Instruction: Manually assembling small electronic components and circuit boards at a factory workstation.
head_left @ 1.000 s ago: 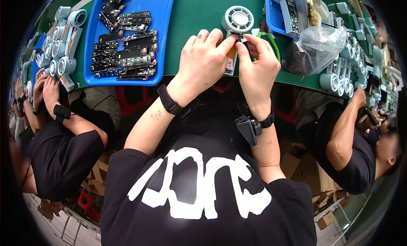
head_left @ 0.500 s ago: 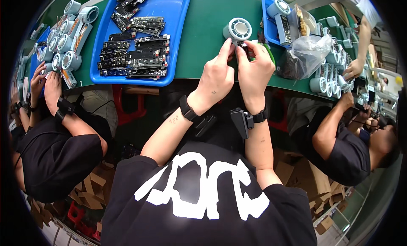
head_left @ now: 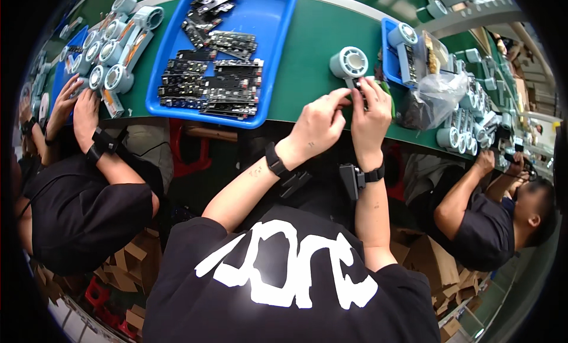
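A light blue handheld fan [head_left: 350,64] with a round, slotted head points away from me at the table's near edge. My right hand [head_left: 370,121] is closed around its handle, where a bit of dark part shows between the fingers. Just left of the handle, my left hand [head_left: 319,129] has its thumb and fingertips pinched together. Whatever the left fingertips hold is hidden. Beside my right hand, partly covered by it, lies a green-handled tool [head_left: 387,94].
A blue tray [head_left: 273,53] of dark circuit boards [head_left: 231,83] stands to the left. On the right are a smaller blue tray [head_left: 389,32] and a clear plastic bag [head_left: 435,97]. More fans [head_left: 118,77] and co-workers flank me on the green table [head_left: 316,29].
My left fingertips have drawn back from beside the fan head and curled together near the handle. The view has shifted, and a reaching arm at the far right is gone.
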{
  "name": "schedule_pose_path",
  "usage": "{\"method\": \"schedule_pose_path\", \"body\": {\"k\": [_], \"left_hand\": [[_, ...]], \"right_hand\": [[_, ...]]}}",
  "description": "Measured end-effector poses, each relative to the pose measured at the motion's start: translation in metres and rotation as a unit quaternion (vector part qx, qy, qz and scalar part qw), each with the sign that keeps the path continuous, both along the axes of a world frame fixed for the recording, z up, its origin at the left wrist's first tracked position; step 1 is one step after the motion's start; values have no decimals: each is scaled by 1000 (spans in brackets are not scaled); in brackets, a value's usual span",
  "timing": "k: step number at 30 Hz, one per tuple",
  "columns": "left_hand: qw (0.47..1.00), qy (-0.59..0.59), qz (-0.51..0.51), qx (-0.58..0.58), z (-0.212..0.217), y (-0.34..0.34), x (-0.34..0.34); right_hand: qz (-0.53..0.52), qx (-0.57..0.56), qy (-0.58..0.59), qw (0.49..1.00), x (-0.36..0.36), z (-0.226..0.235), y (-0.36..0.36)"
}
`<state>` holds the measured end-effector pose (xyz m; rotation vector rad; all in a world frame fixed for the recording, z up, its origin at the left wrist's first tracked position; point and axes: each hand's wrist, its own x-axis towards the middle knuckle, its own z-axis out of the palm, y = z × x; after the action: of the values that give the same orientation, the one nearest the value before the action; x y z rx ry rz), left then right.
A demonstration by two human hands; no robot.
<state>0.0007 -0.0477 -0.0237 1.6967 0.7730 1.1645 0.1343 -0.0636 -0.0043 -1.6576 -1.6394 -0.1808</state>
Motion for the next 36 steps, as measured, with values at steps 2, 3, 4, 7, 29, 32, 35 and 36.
{"method": "schedule_pose_path", "body": {"k": [2,3,4,7,29,32,35,36], "left_hand": [[1000,14,8,25,-2,0,-17],[998,19,14,61,1,-4,-23],[995,25,19,98,6,-7,-30],[987,47,42,150,30,-2,-64],[747,553,365,-52,70,226,-306],[743,535,392,-95,78,228,-298],[753,537,367,-99,74,239,-309],[758,539,353,-99,73,243,-314]], "right_hand": [[-38,-36,-110,993,-8,-4,-6],[-59,-54,-168,983,-8,-5,-9],[-51,-53,-162,984,-8,-5,-8],[-61,-186,-196,961,-7,3,-5],[-115,-159,-175,965,117,-22,349],[-157,-178,-168,957,119,-29,356],[-177,-177,-168,954,116,-28,345],[-181,-193,-161,951,112,-24,343]]}}
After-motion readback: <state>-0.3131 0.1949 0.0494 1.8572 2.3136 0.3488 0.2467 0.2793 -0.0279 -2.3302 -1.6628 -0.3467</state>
